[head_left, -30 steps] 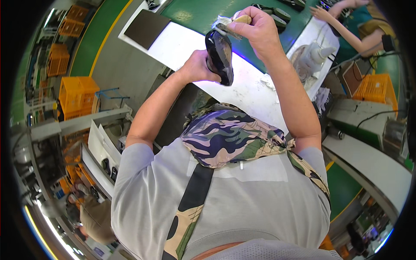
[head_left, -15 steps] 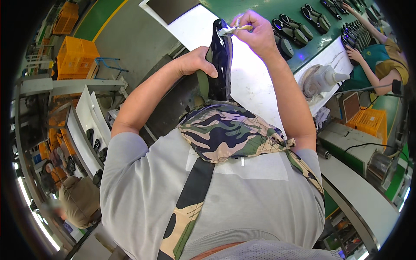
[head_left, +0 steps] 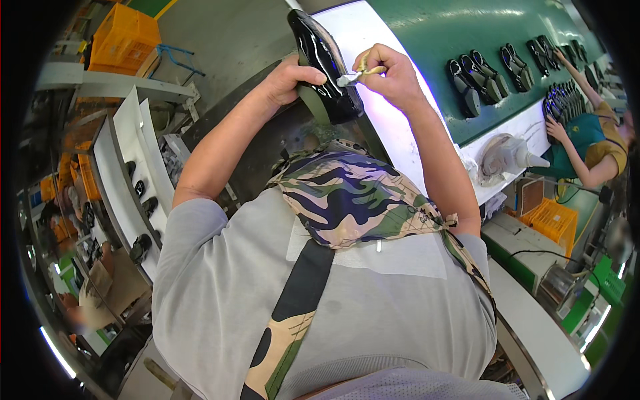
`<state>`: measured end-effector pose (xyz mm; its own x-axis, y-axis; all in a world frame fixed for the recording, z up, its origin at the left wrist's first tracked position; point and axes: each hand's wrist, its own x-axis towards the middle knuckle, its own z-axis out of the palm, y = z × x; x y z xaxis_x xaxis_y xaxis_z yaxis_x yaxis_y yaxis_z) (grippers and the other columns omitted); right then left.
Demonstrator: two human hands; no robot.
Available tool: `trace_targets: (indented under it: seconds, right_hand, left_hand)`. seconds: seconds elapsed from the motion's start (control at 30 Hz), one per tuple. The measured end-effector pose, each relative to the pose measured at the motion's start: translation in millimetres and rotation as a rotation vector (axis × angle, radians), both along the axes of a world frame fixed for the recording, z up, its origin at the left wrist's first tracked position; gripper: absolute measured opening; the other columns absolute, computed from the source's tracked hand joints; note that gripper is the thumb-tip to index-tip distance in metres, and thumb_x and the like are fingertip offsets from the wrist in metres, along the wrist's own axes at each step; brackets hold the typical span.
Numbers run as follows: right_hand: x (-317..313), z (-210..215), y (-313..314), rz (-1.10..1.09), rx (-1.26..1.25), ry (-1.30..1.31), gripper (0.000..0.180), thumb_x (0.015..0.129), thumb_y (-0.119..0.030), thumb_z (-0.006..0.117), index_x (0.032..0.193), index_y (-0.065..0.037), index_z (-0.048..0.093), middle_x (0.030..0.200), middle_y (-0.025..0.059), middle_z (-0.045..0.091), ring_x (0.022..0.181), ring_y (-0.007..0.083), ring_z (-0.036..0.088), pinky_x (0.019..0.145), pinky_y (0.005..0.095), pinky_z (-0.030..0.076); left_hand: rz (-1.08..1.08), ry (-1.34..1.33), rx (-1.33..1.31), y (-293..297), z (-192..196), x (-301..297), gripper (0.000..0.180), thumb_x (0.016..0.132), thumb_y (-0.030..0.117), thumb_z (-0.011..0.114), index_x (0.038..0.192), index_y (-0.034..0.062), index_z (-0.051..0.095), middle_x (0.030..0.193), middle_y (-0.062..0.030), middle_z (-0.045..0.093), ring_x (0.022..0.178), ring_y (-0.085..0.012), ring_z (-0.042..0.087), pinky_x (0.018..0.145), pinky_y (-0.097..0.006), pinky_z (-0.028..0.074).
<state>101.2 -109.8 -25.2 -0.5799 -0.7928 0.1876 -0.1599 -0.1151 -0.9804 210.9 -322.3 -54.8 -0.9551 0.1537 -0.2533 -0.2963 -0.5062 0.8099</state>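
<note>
My left hand [head_left: 287, 83] is wrapped round a glossy black shoe [head_left: 313, 50], thumb across its upper. A dull green piece [head_left: 315, 103], which looks like a shoe last, sticks out beneath it on the left. The shoe is tilted, its far end leaning left, and a paler underside edge shows along its right. Pinched in my right hand [head_left: 395, 79] is a small brush [head_left: 349, 80] with a whitish, coated tip and a yellowish handle. That tip touches the shoe's right edge, closer to its near end.
A white worktop [head_left: 387, 130] lies under my right hand, with a translucent spouted bottle [head_left: 515, 159] on it. Black shoes [head_left: 465, 87] stand in rows on the green surface [head_left: 427, 33], where a co-worker's hands [head_left: 555, 128] reach in. An orange crate [head_left: 125, 39] is at the far left.
The shoe has swung left and tilted further, its near end lifted away from me. The brush has gone from the shoe's far end down along its right edge toward the near end.
</note>
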Motion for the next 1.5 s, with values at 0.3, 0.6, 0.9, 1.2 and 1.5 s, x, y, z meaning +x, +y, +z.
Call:
trace_targets:
  seconds: [0.3, 0.6, 0.9, 1.2, 1.5]
  right_hand:
    - [6.4, -17.6, -44.1, 0.028, -0.028, -0.248, 0.019, 0.072, 0.003, 0.067, 0.076, -0.007, 0.051, 0.089, 0.0115, 0.064, 0.075, 0.0114, 0.056, 0.069, 0.0245, 0.046]
    - [27.0, -43.6, -107.1, -0.155, -0.022, -0.435, 0.016, 0.075, 0.004, 0.073, 0.08, -0.002, 0.059, 0.08, 0.0048, 0.063, 0.07, 0.0095, 0.057, 0.067, 0.0224, 0.047]
    - [47.4, -53.1, -153.3, -0.293, 0.061, -0.531, 0.018, 0.071, 0.005, 0.074, 0.077, -0.001, 0.058, 0.073, 0.0016, 0.059, 0.063, 0.0078, 0.053, 0.059, 0.0217, 0.043]
    - [78.7, -33.4, -202.2, -0.21, 0.182, -0.554, 0.015, 0.071, 0.004, 0.075, 0.077, 0.0, 0.061, 0.073, 0.0044, 0.063, 0.063, 0.0107, 0.057, 0.059, 0.025, 0.046]
    - [78.3, 0.6, -224.1, 0.059, 0.109, -0.506, 0.016, 0.075, -0.002, 0.076, 0.082, -0.001, 0.062, 0.072, 0.0013, 0.061, 0.058, 0.0086, 0.052, 0.054, 0.0217, 0.04]
  left_hand:
    - [0.372, 0.06, 0.111, -61.4, -19.6, 45.6, 0.042, 0.072, 0.004, 0.068, 0.112, -0.0028, 0.059, 0.103, -0.0133, 0.066, 0.095, -0.025, 0.065, 0.09, -0.038, 0.051]
    - [0.608, 0.09, 0.214, -97.4, -32.2, 84.7, 0.04, 0.071, 0.002, 0.068, 0.11, -0.0021, 0.059, 0.102, -0.0114, 0.066, 0.095, -0.0243, 0.063, 0.09, -0.037, 0.051]
    - [0.979, 0.195, -0.308, -86.8, -24.9, 106.4, 0.038, 0.069, 0.001, 0.077, 0.104, 0.0007, 0.061, 0.098, -0.0047, 0.066, 0.089, -0.0145, 0.061, 0.084, -0.028, 0.049]
    - [1.069, 0.208, -0.645, -92.7, -17.6, 133.2, 0.041, 0.068, 0.005, 0.081, 0.103, -0.0006, 0.061, 0.098, -0.0057, 0.066, 0.09, -0.0146, 0.062, 0.084, -0.029, 0.05]
    - [1.254, 0.136, -0.724, -130.4, 10.7, 197.2, 0.038, 0.066, 0.01, 0.079, 0.099, -0.0006, 0.062, 0.092, -0.0074, 0.068, 0.087, -0.0172, 0.064, 0.084, -0.03, 0.051]
